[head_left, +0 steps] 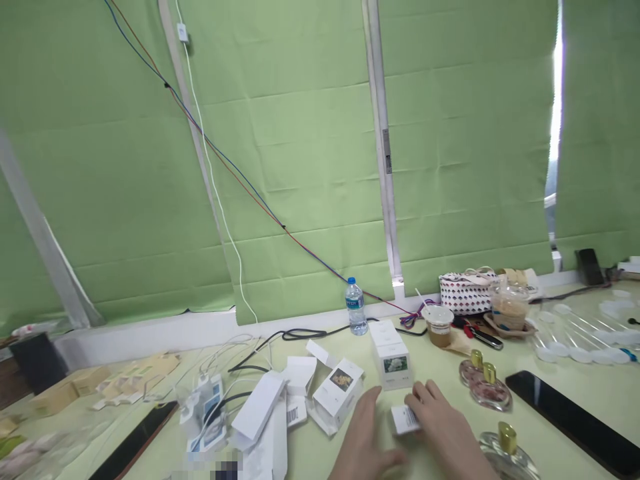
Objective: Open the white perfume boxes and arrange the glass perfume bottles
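Just in front of the picture-fronted carton, the small barcoded box meets the right hand's curled fingers, grip indeterminate; the left hand is loosely spread, empty; an opened white box lies left of the carton, handling apparently unfinished.

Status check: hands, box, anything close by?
Right hand at small white barcoded box. Left hand open, apart from it. Box between both hands. Picture-printed white carton just beyond.
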Motion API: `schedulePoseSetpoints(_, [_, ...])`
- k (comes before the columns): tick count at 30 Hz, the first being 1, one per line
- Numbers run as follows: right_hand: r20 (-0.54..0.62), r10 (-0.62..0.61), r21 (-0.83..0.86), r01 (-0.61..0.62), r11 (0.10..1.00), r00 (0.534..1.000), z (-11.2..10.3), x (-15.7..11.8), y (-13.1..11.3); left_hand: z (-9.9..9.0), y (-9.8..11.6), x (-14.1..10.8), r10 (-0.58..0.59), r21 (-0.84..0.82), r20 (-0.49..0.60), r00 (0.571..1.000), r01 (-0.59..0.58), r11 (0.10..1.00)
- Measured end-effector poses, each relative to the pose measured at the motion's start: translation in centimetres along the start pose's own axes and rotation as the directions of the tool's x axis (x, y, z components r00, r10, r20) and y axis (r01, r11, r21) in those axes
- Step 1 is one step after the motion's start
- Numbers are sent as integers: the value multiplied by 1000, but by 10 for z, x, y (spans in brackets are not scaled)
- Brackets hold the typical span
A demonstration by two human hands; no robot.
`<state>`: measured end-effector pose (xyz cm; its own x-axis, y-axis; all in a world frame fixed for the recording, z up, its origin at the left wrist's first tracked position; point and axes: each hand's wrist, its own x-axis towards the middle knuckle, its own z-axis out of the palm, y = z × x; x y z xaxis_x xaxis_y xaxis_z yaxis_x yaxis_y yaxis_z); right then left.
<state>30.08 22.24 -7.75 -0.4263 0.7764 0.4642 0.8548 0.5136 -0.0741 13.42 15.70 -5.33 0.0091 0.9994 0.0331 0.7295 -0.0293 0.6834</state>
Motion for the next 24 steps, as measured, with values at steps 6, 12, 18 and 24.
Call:
schedulePoseSetpoints(6, [211, 147, 388, -221, 895, 966, -23, -32, -22, 27, 2, -2, 50, -96, -74, 996, -57, 994])
schedulePoseSetpoints(12, [415, -19, 737, -323, 594, 910, -53, -29, -21, 17, 10, -10, 178, 11, -117, 977, -178, 984])
schedulePoseSetpoints(18, [411, -12, 731, -322, 602, 912, -30, -36, -20, 7, -1, -7, 216, 185, 13, 976, -214, 959])
schedulePoseSetpoints(24, [454, 48, 576, -334, 746, 890, -8, -39, -26, 18, -17, -2, 205, 301, 27, 978, -203, 932])
